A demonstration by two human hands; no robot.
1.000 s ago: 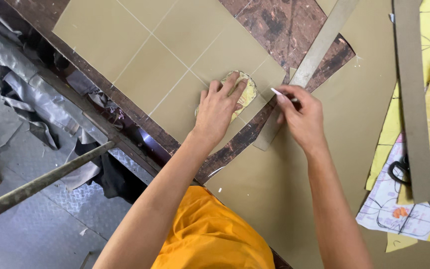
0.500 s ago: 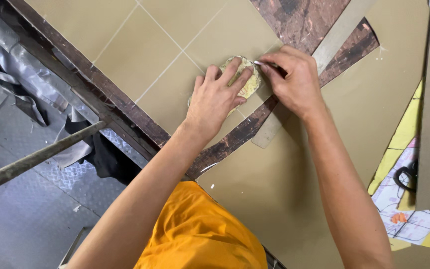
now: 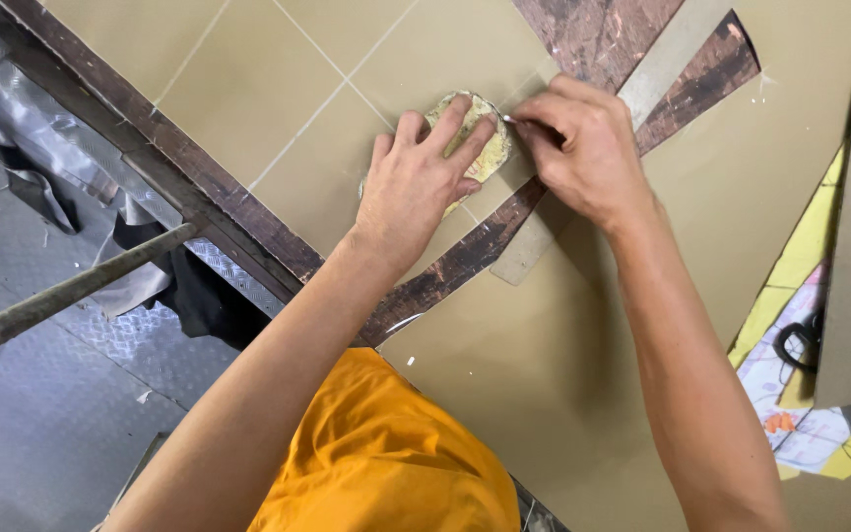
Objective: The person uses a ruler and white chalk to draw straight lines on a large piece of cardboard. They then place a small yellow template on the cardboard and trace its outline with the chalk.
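A small, rounded, yellowish worn pattern piece [image 3: 473,148] is being pinned flat under the spread fingers of the left hand [image 3: 416,187], which is lying open, palm down, gripping nothing. Just beside its fingertips, the right hand [image 3: 588,148] is being held closed around a thin white marking stick [image 3: 510,119], apparently chalk, whose tip is being brought against the edge of the pattern piece nearest that hand.

Under both hands, a large olive-tan sheet of material [image 3: 278,108] ruled with pale grid lines is being used as the marking surface. Under the right hand a long, flat, grey-tan straightedge strip [image 3: 544,236] is lying diagonally, and below the left wrist a dark brown wooden table edge [image 3: 219,197] is running the same way. Well apart, beyond the right forearm, black-handled scissors [image 3: 800,345] are resting on yellow and white printed paper [image 3: 790,305].

For a clean outline, it is judged that steady downward pressure should be kept on the pattern piece so that it is not being dragged along, that the stick should be run tight against the rim at a constant angle, and that the holding fingers should be shifted only where the line has already been drawn.
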